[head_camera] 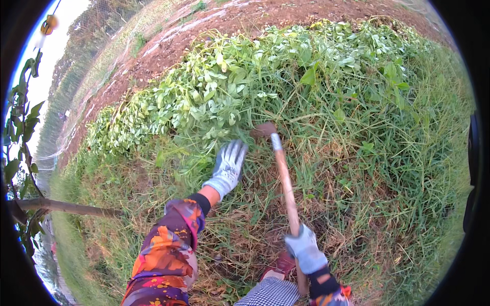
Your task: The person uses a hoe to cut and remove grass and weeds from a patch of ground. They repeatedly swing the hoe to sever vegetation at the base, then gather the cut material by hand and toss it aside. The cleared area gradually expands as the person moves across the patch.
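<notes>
My left hand (229,166), in a grey-and-white work glove, reaches out over the grass with its fingers extended. Its fingertips are at the lower edge of a band of leafy green plants (206,99), and the palm side is hidden. My right hand (306,246), gloved likewise, grips the wooden handle (287,187) of a hoe low down. A whitish sleeve or wrap covers the handle's upper end. The brown hoe blade (263,130) rests among grass and stems, just right of my left fingertips; part of it is hidden by greenery.
Long green grass (413,164) grows on the right, with dry cut grass (245,237) around my red shoe (281,264). A tree branch (69,207) juts in from the left. Bare reddish soil (160,53) and a mesh net (103,72) lie beyond the plants.
</notes>
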`<state>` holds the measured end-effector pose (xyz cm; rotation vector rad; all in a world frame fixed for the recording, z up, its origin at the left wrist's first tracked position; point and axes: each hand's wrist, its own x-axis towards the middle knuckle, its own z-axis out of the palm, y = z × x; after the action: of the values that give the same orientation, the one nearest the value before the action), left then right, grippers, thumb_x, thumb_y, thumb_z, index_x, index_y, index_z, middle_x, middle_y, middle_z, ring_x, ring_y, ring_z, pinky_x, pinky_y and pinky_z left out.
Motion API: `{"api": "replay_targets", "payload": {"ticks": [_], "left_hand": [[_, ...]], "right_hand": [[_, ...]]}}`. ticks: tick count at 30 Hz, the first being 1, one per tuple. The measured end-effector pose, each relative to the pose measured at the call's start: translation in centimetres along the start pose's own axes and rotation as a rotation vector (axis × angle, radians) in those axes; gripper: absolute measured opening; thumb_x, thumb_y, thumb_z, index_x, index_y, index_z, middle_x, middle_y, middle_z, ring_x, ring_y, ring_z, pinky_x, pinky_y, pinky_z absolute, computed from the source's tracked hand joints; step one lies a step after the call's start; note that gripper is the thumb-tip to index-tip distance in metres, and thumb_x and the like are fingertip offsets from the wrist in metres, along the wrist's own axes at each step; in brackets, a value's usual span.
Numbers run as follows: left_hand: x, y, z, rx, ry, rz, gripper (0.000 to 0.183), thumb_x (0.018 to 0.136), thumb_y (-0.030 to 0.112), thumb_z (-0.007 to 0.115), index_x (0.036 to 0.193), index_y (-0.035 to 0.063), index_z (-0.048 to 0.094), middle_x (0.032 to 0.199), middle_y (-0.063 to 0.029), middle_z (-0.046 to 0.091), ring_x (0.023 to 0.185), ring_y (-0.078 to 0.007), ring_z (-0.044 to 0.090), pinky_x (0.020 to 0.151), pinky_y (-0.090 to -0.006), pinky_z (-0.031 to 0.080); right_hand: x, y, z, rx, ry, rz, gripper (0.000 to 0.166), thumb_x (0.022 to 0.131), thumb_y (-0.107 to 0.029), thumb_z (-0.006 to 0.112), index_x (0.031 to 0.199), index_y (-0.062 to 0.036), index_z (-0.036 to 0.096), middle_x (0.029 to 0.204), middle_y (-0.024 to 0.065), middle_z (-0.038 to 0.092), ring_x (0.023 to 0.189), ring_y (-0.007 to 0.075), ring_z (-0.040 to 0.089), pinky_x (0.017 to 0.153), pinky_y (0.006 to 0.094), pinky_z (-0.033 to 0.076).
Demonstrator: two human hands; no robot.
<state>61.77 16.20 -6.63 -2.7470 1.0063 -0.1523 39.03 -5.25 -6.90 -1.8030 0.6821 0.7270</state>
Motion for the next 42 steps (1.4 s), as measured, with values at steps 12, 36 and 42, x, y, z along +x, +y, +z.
{"api": "replay_targets", "payload": {"ticks": [12, 36, 42], "left_hand": [[7.4, -2.0, 0.6, -0.137, -0.542, -0.259, 0.115, 0.055, 0.025, 0.08, 0.143, 0.0091, 0.009, 0.146, -0.0184, 0.019, 0.121, -0.0358, 0.043, 0.099, -0.0388, 0.038], [-2.6, -1.5, 1.3, 0.255, -0.716, -0.402, 0.055, 0.085, 0.013, 0.044, 0.136, -0.0014, 0.03, 0.107, -0.0147, 0.062, 0.098, -0.0268, 0.06, 0.087, -0.0412, 0.04], [-1.3, 0.1, -1.9, 0.179, -0.703, -0.344, 0.033, 0.08, 0.013, 0.047, 0.11, 0.0017, 0.055, 0.098, -0.0155, 0.065, 0.092, -0.0274, 0.063, 0.078, -0.0403, 0.043]], "right_hand": [[-2.4, 2.2, 0.3, 0.18, 0.123, -0.121, 0.041, 0.063, -0.031, 0.074, 0.083, -0.0035, 0.053, 0.068, 0.0129, 0.06, 0.061, 0.0259, 0.059, 0.057, 0.0359, 0.048], [-2.7, 0.6, 0.7, -0.122, 0.147, -0.224, 0.04, 0.07, -0.032, 0.066, 0.092, -0.0029, 0.051, 0.079, 0.018, 0.062, 0.076, 0.0349, 0.062, 0.068, 0.0424, 0.049], [-7.7, 2.6, -1.2, -0.005, 0.162, -0.182, 0.041, 0.067, -0.033, 0.069, 0.091, -0.0043, 0.052, 0.074, 0.018, 0.061, 0.07, 0.0344, 0.061, 0.061, 0.0411, 0.049]]}}
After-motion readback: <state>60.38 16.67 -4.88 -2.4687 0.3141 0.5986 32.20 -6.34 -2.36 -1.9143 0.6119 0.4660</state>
